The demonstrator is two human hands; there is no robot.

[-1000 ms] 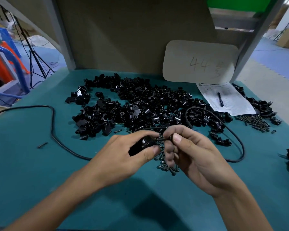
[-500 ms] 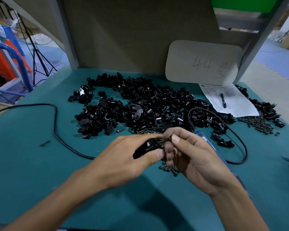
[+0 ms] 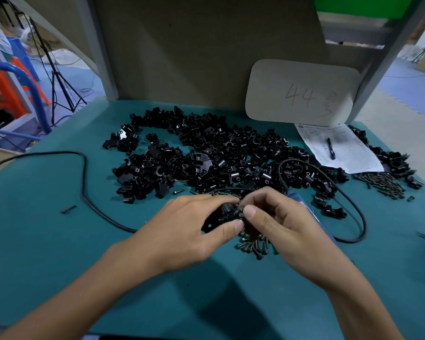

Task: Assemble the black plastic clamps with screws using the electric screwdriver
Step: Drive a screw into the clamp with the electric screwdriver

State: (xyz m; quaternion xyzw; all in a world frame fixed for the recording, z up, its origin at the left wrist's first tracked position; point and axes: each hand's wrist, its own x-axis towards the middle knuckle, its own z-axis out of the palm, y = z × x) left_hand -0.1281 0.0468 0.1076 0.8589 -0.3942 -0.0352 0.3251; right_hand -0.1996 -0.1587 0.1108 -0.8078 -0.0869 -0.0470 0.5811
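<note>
Right hand (image 3: pixel 287 231) closer; clamp (image 3: pixel 221 214) between fingertips (image 3: pixel 238 225)

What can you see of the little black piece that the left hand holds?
The black clamp looks like glossy hard plastic, small and chunky. The left hand grips it between thumb and fingers, over the green table. The right hand pinches a dark screw against its right end. A tiny green spot shows on its lower left part. Fingers hide much of it, so its whole shape cannot be told.
</note>
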